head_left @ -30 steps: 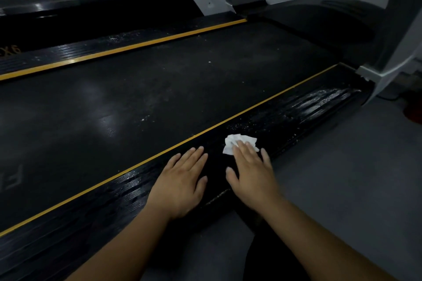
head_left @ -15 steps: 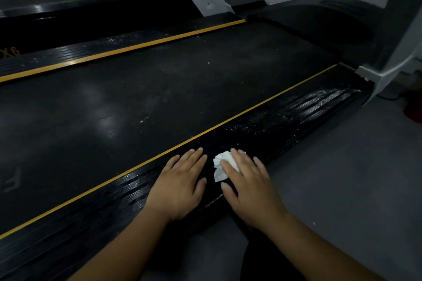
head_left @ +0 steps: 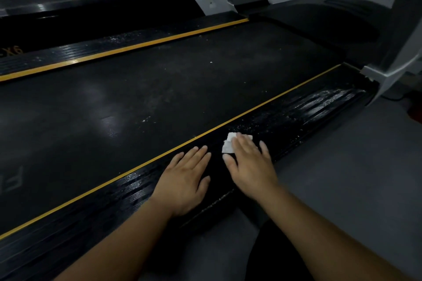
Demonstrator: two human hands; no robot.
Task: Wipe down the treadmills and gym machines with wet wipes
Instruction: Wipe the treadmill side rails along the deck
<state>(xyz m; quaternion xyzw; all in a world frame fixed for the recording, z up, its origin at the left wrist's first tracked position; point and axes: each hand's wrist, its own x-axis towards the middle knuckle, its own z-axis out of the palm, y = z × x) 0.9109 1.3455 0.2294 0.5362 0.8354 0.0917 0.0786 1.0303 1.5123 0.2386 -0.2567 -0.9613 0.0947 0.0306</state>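
- Wet wipe [head_left: 228,145], a small white crumpled pad, lies on the near side rail [head_left: 319,109] of the treadmill [head_left: 159,89]. It is pinned under the fingers [head_left: 245,145] of the right hand [head_left: 250,165], and only its left and far edges show.
- The right hand is spread flat, palm down and fingers straight, pressing the wipe onto the ribbed black rail rather than gripping it.
- The left hand [head_left: 185,180] also lies flat and palm down on the same rail, just beside the right hand on the belt side. It is apart from the wipe and looks to serve as a brace.
- The rail's long axis runs from lower left, past both hands, up and right toward the grey upright [head_left: 397,68]. The yellow stripe [head_left: 262,107] runs alongside it.
- White specks and a dull film show on the rail ahead of the right hand, toward the upright. The stretch beside the left hand looks darker and glossier.
- Judged from that, the dirty part lies forward and right of the wipe, along the rail's length.
- The right hand is the nearer one to that stretch, so a push along the axis away from the body would suit. The ribs run the same way, so strokes along them should lift grit better than strokes across.
- One risk is that the wipe, held only by flat fingers, could bunch up or slip out.
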